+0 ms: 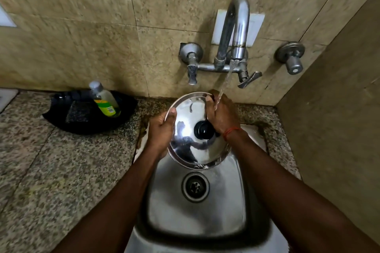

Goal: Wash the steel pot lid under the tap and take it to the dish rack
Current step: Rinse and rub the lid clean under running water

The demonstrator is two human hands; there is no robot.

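Note:
A shiny steel pot lid (190, 139) with a black knob (204, 130) is held tilted over the far end of the steel sink (174, 217). My left hand (161, 132) grips its left rim, thumb on top. My right hand (223, 112) lies on the lid's upper right, fingers curled over the far rim. Water runs from the curved tap (234, 26) and falls onto the back of my right hand. A red thread circles my right wrist. No dish rack is in view.
A black tray (61, 111) on the granite counter at left holds a soap bottle (104, 99) and a dark scrub pad (77, 112). Tap handles (247, 81) and a wall valve (292, 60) stick out of the tiled wall. A wall stands close on the right. The drain (195, 187) lies mid-sink.

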